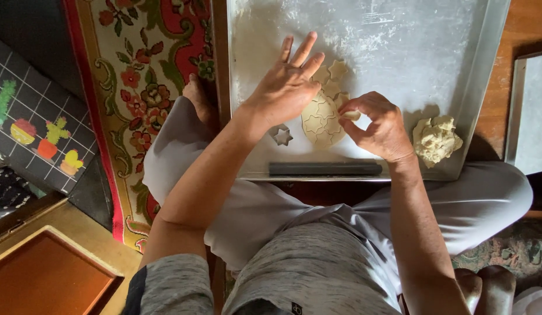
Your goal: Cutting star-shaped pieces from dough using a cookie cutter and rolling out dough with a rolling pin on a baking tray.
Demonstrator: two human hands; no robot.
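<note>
A floured metal tray (399,46) lies in front of me. On it is a flat sheet of pale dough (319,123) with star shapes cut into it, and loose dough stars (337,70) lie at its far edge. My left hand (285,87) rests flat on the sheet's left side with fingers spread. My right hand (376,125) pinches a small scrap of dough (351,115) at the sheet's right edge. A metal star cutter (281,136) sits on the tray just left of the sheet.
A dark rolling pin (325,168) lies along the tray's near edge. A lump of spare dough (436,139) sits at the tray's right. A second tray (530,111) is at the far right. A patterned rug (142,76) and a brown box (43,274) lie to the left.
</note>
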